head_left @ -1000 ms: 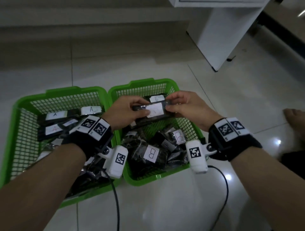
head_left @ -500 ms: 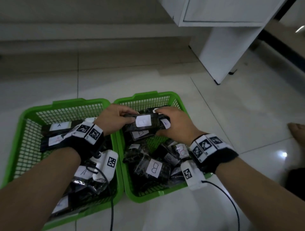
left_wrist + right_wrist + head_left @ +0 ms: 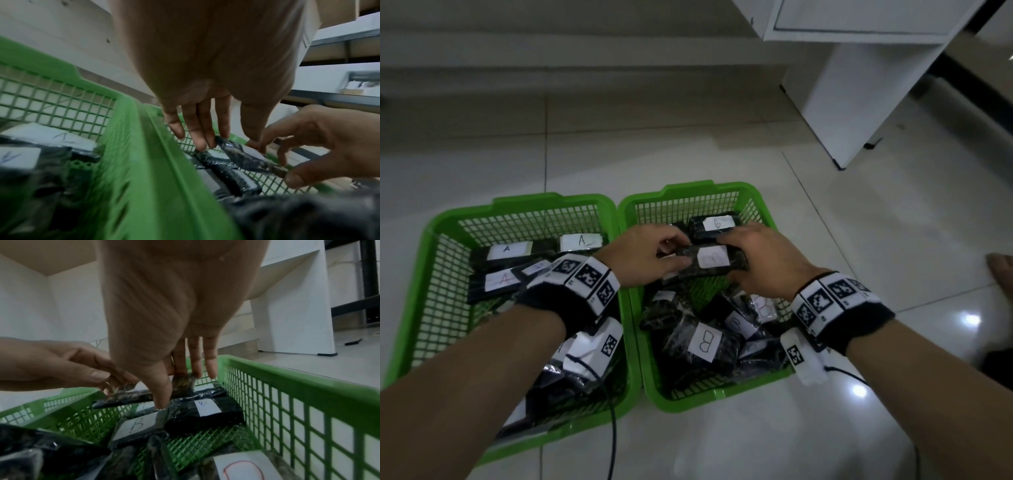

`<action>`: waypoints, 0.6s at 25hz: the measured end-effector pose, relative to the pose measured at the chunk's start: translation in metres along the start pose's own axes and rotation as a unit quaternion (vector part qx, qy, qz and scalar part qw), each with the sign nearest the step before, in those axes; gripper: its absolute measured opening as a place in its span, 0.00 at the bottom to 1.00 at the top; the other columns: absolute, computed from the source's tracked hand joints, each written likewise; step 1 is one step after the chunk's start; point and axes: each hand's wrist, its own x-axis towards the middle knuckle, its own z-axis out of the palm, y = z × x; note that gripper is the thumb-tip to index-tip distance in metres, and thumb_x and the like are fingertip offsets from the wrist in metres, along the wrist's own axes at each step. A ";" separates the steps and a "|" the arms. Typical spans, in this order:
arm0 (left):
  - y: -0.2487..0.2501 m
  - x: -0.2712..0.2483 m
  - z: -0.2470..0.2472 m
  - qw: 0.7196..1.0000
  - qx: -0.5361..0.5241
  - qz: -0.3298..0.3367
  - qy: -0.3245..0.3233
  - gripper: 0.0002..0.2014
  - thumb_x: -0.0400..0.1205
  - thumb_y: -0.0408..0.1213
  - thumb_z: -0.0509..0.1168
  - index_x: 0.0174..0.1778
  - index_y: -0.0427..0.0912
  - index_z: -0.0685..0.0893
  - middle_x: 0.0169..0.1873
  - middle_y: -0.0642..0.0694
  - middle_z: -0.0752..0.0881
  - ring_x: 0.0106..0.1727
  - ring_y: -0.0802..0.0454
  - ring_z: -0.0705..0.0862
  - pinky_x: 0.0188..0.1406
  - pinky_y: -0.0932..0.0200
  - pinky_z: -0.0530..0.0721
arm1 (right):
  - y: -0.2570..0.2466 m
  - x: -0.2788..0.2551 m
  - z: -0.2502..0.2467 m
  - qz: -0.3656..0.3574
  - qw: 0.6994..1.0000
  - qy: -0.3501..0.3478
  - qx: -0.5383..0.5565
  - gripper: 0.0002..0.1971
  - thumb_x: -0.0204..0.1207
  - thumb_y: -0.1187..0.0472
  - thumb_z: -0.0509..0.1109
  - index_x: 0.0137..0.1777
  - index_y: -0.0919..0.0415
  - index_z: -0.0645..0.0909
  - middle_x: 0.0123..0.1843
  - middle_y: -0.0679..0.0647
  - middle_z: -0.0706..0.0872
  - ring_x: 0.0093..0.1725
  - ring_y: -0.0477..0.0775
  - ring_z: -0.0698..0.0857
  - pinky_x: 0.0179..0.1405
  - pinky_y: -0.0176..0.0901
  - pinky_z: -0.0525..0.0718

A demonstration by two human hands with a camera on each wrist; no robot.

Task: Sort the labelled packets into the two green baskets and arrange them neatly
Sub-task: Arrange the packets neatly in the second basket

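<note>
Floor tiles (image 3: 722, 144), pale and glossy, fill my head view, with thin grout lines crossing them and 3 bright light reflections at the lower right. A low step or ledge runs along the far side. On the left sits the left green basket (image 3: 431, 240), its mesh walls holding dark packets with white labels marked A (image 3: 507, 249), laid flat toward its far end; more packets lie heaped nearer me, partly hidden by my forearm. Touching its right rim stands the right green basket (image 3: 756, 202), with packets marked B (image 3: 705, 342) piled loosely at the near end and 1 B packet (image 3: 717, 223) lying flat against the far wall.

My left hand (image 3: 643, 258) reaches across into the right basket, thumb and fingertips pinching the left end of a dark packet (image 3: 710, 262) with a white label. My right hand (image 3: 763, 260) pinches the other end, thumb below and fingers curled over the top. From the wrist views I see the packet held just above the others at the far end of that basket.

Farther right stands a white desk (image 3: 859, 85), its side panel reaching the floor. A bare foot (image 3: 1001, 270) shows at the right edge.
</note>
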 end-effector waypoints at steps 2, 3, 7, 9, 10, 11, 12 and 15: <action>0.006 0.007 -0.004 1.000 -0.002 0.015 0.009 0.16 0.79 0.47 0.74 0.63 0.49 0.87 0.53 0.55 0.88 0.52 0.59 0.84 0.46 0.67 0.80 | -0.004 0.000 -0.004 -0.024 0.999 0.031 0.026 0.30 0.65 0.57 0.83 0.69 0.53 0.83 0.61 0.50 0.88 0.61 0.55 0.82 0.59 0.49 0.82; 0.007 0.009 -0.008 0.999 -0.004 0.020 0.031 0.14 0.79 0.44 0.75 0.60 0.48 0.89 0.52 0.54 0.89 0.51 0.58 0.85 0.48 0.64 0.83 | -0.006 0.002 -0.005 -0.026 0.998 0.045 0.040 0.33 0.66 0.58 0.84 0.73 0.55 0.81 0.65 0.51 0.88 0.64 0.56 0.81 0.63 0.50 0.82; -0.010 0.018 -0.026 0.984 0.052 -0.010 0.172 0.11 0.79 0.39 0.75 0.56 0.47 0.91 0.50 0.47 0.91 0.50 0.50 0.88 0.51 0.59 0.83 | -0.007 0.014 -0.003 0.042 0.994 0.079 0.066 0.38 0.67 0.62 0.84 0.78 0.57 0.75 0.75 0.54 0.80 0.73 0.58 0.78 0.72 0.51 0.79; -0.019 0.028 -0.027 0.976 0.131 -0.019 0.171 0.11 0.79 0.41 0.73 0.57 0.49 0.91 0.52 0.46 0.92 0.52 0.45 0.89 0.57 0.52 0.86 | -0.005 0.020 0.000 0.079 0.991 0.084 0.074 0.33 0.68 0.64 0.82 0.74 0.59 0.79 0.71 0.55 0.82 0.69 0.58 0.80 0.68 0.49 0.81; -0.022 0.034 -0.026 0.973 0.175 -0.022 0.152 0.11 0.80 0.43 0.71 0.57 0.50 0.91 0.52 0.46 0.92 0.52 0.44 0.89 0.60 0.50 0.85 | -0.004 0.022 0.002 0.086 0.990 0.083 0.079 0.29 0.68 0.64 0.81 0.71 0.60 0.82 0.68 0.56 0.83 0.66 0.58 0.82 0.65 0.49 0.83; -0.023 0.039 -0.024 0.967 0.216 -0.028 0.129 0.10 0.81 0.44 0.69 0.56 0.51 0.90 0.51 0.47 0.92 0.51 0.45 0.88 0.62 0.49 0.83 | -0.003 0.023 0.005 0.084 0.990 0.079 0.083 0.25 0.68 0.64 0.80 0.67 0.61 0.84 0.64 0.57 0.85 0.62 0.58 0.84 0.60 0.49 0.84; -0.022 0.043 -0.022 0.957 0.265 -0.034 0.110 0.09 0.81 0.45 0.67 0.54 0.51 0.89 0.49 0.48 0.92 0.49 0.45 0.88 0.64 0.49 0.79 | -0.003 0.022 0.007 0.080 0.990 0.074 0.087 0.22 0.68 0.63 0.79 0.64 0.61 0.86 0.60 0.57 0.85 0.59 0.59 0.84 0.56 0.49 0.85; -0.024 0.045 -0.016 0.918 0.386 -0.045 0.078 0.08 0.79 0.47 0.64 0.46 0.49 0.85 0.41 0.49 0.87 0.43 0.48 0.84 0.63 0.47 0.74 | 0.004 0.016 0.010 0.091 0.990 0.063 0.087 0.15 0.72 0.62 0.77 0.58 0.60 0.88 0.56 0.57 0.87 0.54 0.58 0.86 0.49 0.44 0.81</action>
